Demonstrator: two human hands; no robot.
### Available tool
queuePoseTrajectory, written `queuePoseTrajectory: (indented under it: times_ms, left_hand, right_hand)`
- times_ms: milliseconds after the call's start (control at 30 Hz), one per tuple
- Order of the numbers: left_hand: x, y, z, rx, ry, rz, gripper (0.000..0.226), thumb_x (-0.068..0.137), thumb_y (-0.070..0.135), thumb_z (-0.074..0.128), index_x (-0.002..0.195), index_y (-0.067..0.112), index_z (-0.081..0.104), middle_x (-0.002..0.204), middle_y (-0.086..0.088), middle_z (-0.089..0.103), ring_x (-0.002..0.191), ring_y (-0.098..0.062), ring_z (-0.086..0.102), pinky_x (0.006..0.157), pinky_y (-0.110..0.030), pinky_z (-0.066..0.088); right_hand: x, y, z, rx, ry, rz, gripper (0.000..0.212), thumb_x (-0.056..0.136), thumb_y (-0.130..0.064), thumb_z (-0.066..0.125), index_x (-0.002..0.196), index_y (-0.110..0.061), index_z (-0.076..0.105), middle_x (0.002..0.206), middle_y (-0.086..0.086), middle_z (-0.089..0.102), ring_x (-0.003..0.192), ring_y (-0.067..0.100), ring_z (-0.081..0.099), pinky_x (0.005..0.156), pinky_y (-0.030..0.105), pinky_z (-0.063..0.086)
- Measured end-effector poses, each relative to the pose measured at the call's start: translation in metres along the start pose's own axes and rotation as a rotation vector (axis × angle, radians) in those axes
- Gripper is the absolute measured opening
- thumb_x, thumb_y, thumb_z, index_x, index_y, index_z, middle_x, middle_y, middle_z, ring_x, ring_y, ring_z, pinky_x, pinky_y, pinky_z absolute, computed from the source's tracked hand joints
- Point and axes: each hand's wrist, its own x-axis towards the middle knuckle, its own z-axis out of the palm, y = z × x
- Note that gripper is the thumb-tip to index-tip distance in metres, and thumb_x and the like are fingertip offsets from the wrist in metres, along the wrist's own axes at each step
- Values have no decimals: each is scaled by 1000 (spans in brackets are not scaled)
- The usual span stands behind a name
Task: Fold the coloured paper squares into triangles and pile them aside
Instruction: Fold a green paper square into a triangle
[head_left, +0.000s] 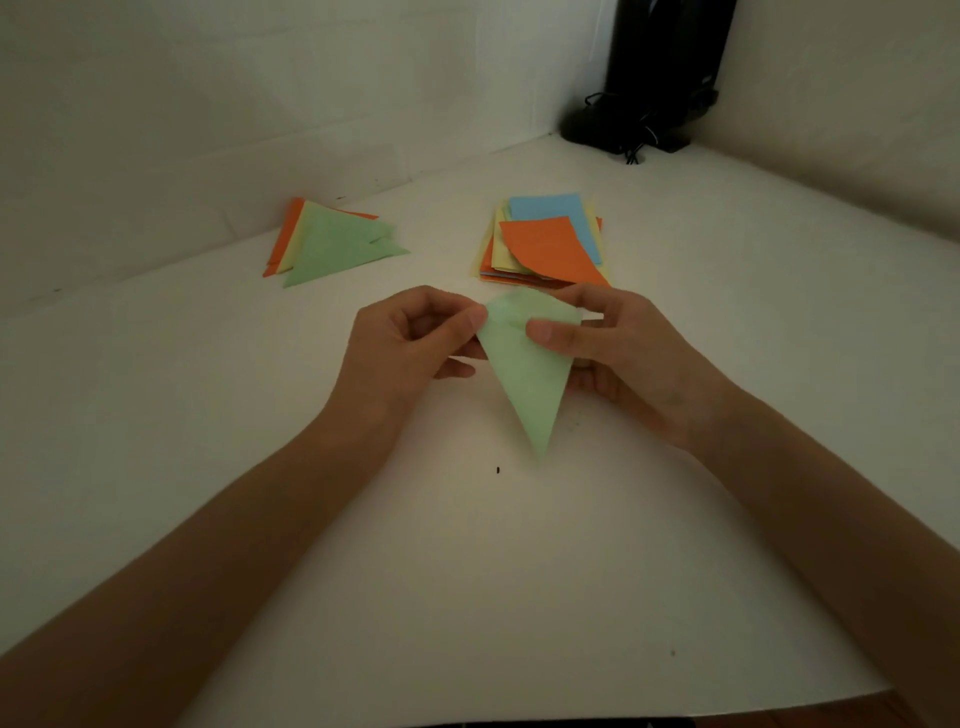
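A white table (467, 571) was seen from above, set into a pale corner. At the far left lay a pile of folded triangles (332, 244) — green on top, with yellow and orange edges showing beneath. Nearer the viewer, the left hand (410, 343) had its fingers curled, thumb and forefinger pinching the upper left edge of a green paper (527, 374). The paper was folded into a long triangle and held between both hands, its sharp tip pointing towards the viewer. Behind it, well apart from the triangles, sat a stack of unfolded squares (545, 244) — an orange sheet with a curling corner on top, blue and yellow under it. The right hand (618, 358) gripped the paper's right side, thumb pressed on its face, fingers curled behind. In the far right corner stood a dark object with cables (660, 78), too dim to identify
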Motion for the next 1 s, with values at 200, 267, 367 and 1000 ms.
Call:
queuePoseTrajectory:
  times_ms: [200,267,367,1000]
  left_hand:
    - [5,0,-6,-88,-65,-69,13,86,-2,59,87,11,64,67,3,70,64,-8,67,61,-18,53]
    - [7,1,-10,-153,-106,-127,15,87,-3,56,91,10,64,68,0,70,66,-9,68,63,-18,54]
    - [10,3,-15,-215,-118,-170,18,89,-5,51,86,9,63,68,-1,69,66,-8,67,61,-17,53]
    - [2,1,-5,140,-143,4,14,79,-2,69,80,13,68,61,6,67,63,-7,67,61,-17,53]
  right_hand:
    - [0,3,0,24,49,-88,22,84,4,61,104,-6,63,87,9,70,74,16,69,71,30,58]
    - [0,2,-1,51,19,-134,18,87,6,56,97,-7,63,83,7,70,73,16,68,69,28,57]
    - [-2,2,1,39,-29,-200,26,89,12,48,90,-8,65,85,4,68,80,15,66,71,27,56]
    - [-3,11,6,-638,55,-399,8,89,-13,62,85,-20,66,80,-11,62,75,1,54,66,14,40]
